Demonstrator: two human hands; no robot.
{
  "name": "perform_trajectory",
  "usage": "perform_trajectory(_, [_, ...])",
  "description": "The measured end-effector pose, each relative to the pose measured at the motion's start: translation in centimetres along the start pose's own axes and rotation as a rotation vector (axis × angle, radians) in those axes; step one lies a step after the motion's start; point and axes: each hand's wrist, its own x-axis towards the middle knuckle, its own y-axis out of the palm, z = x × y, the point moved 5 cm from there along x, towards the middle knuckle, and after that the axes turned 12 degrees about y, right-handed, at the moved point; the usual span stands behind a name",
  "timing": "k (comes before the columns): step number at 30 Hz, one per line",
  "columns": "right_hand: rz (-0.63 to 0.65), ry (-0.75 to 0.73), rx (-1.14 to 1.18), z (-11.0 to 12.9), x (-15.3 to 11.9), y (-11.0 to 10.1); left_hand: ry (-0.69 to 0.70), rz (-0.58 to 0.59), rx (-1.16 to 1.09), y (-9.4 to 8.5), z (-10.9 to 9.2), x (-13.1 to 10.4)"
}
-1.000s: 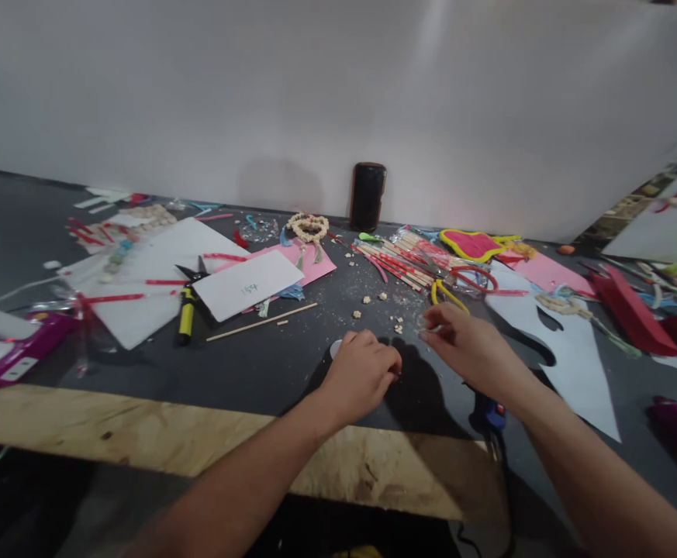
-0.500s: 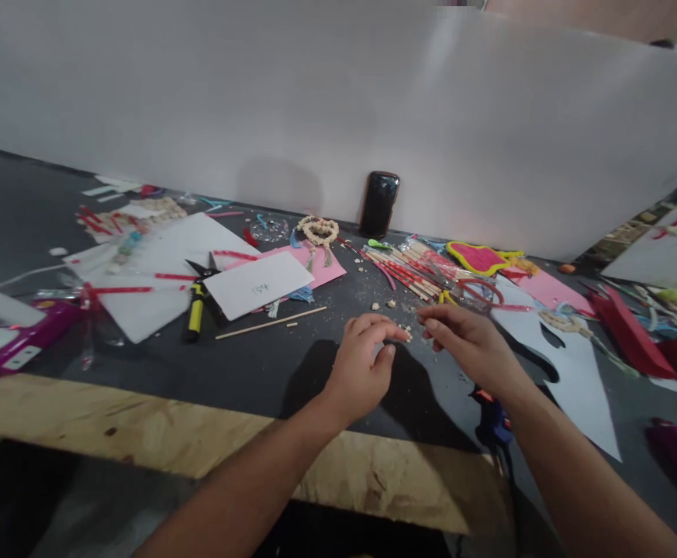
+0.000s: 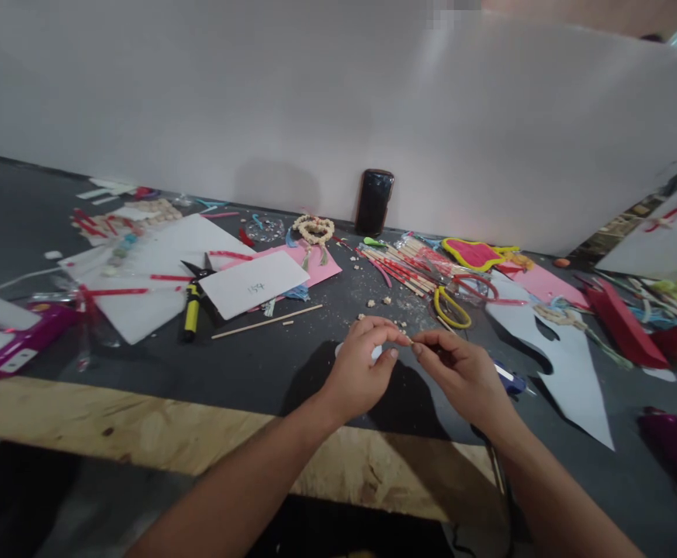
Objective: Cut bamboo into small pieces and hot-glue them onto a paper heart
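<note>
Dark tabletop (image 3: 233,380): phone (image 3: 374,201) standing at back | left hand (image 3: 357,370): before phone, thumb apart from forefinger | right hand (image 3: 459,370): front-right of phone, pinching tiny pale piece (image 3: 411,342) | that piece: before phone, blurred

Left hand (image 3: 361,368) and right hand (image 3: 460,380): bare. Left forearm (image 3: 245,473) and right forearm (image 3: 553,488): uncovered throughout the visible length, outline smooth, tapering toward bare wrists. Black area (image 3: 326,535) below the bench's front edge (image 3: 361,473): too dark to confirm as clothing.
</note>
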Motion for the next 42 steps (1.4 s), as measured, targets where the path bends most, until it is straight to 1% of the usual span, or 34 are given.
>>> perform_trajectory(2, [0.003, 0.02, 0.029, -0.2, -0.1, 0.1, 0.002, -0.007, 0.008, 0.0, 0.0, 0.0])
perform_trajectory(5, [0.006, 0.033, 0.062, -0.3, -0.1, 0.2, 0.031, -0.048, 0.005, -0.1, 0.0, 0.0])
perform_trajectory(7, [0.016, 0.042, 0.082, -0.4, -0.1, 0.3, 0.048, -0.082, -0.022, -0.2, 0.0, 0.0])
perform_trajectory(9, [0.022, 0.052, 0.094, -0.6, 0.0, 0.3, 0.033, -0.109, -0.064, -0.4, 0.1, -0.1])
perform_trajectory(11, [0.017, 0.063, 0.099, -0.9, 0.1, 0.3, -0.018, -0.138, -0.117, -0.5, 0.3, -0.1])
perform_trajectory(13, [0.012, 0.071, 0.095, -1.1, 0.1, 0.2, -0.107, -0.175, -0.182, -0.5, 0.8, -0.1])
perform_trajectory(16, [0.018, 0.073, 0.066, -1.4, 0.0, 0.1, -0.229, -0.266, -0.27, -0.6, 1.5, -0.2])
perform_trajectory(18, [0.036, 0.064, 0.028, -1.6, -0.1, 0.1, -0.251, -0.322, -0.3, -0.7, 1.8, -0.2])
perform_trajectory(22, [0.11, 0.016, -0.108, -1.9, -0.5, 0.5, -0.225, -0.41, -0.336, -1.3, 2.3, 0.0])
perform_trajectory(27, [0.2, -0.057, -0.319, -2.6, -1.1, 1.5, -0.181, -0.647, -0.422, -3.2, 2.8, 0.3])
perform_trajectory(29, [0.216, -0.074, -0.397, -2.8, -1.1, 1.9, -0.173, -0.698, -0.443, -3.6, 3.0, 0.3])
perform_trajectory(31, [0.22, -0.083, -0.463, -2.9, -1.0, 2.2, -0.171, -0.704, -0.435, -3.7, 3.1, 0.3])
perform_trajectory(35, [0.207, -0.076, -0.561, -2.5, -0.7, 2.6, -0.175, -0.658, -0.44, -3.3, 3.0, 0.3])
perform_trajectory(42, [0.15, -0.062, -0.641, -2.3, -0.3, 2.5, -0.254, -0.583, -0.525, -2.5, 2.9, 0.5])
